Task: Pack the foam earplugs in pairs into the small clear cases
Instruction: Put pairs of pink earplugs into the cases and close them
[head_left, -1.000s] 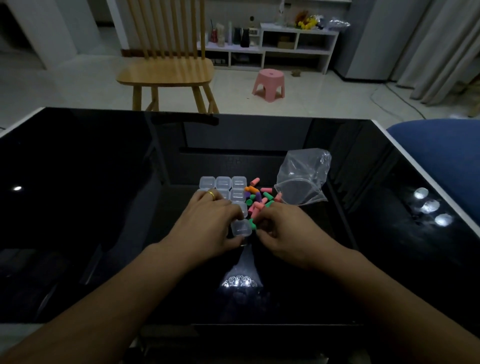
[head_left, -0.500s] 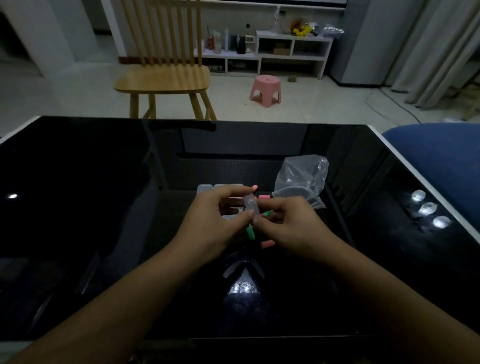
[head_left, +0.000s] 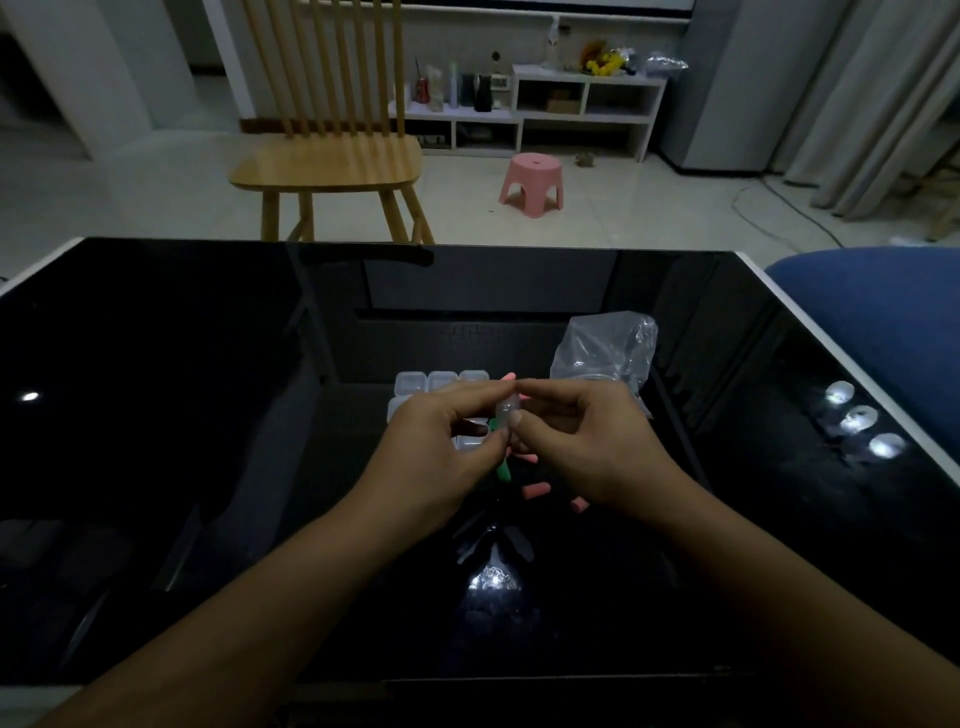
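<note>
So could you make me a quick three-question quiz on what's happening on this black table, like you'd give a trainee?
1. True or false: the crinkled clear plastic bag lies on the glossy black table, to the right of the row of small clear plastic cases.
2. What do the left hand and right hand pinch between them, raised above the table?
A. a pink earplug
B. a small clear case
C. the bag
3. Fill in: the loose foam earplug showing just below the fingertips is ____ in colour.

Key: 1 true; 2 B; 3 green.
</note>
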